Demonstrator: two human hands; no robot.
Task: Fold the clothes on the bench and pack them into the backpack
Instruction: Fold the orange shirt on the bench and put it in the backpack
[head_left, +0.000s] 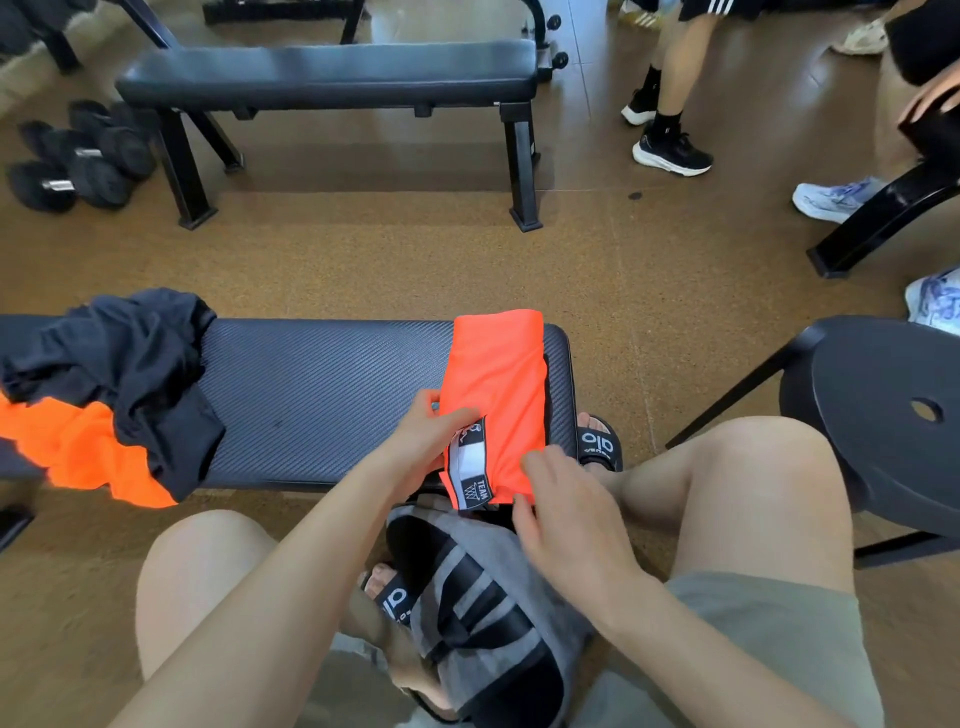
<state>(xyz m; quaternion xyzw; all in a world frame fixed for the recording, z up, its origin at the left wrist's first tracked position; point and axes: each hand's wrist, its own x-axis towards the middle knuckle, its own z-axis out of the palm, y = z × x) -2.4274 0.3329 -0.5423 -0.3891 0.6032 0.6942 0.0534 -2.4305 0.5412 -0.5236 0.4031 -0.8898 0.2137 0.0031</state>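
A folded orange garment (496, 395) with a black-and-white label lies on the right end of the near black bench (322, 395). My left hand (423, 436) grips its near left edge beside the label. My right hand (566, 525) holds its near right corner, fingers curled on the cloth. A grey and black backpack (488, 608) stands on the floor between my knees, just below the garment. At the bench's left end sits an unfolded heap: a black garment (130, 374) over an orange one (72, 452).
A second black bench (332, 73) stands across the cork floor, with dumbbells (78, 161) to its left. A black round stool (893, 426) is at my right. Other people's legs and shoes (670, 150) are at the far right.
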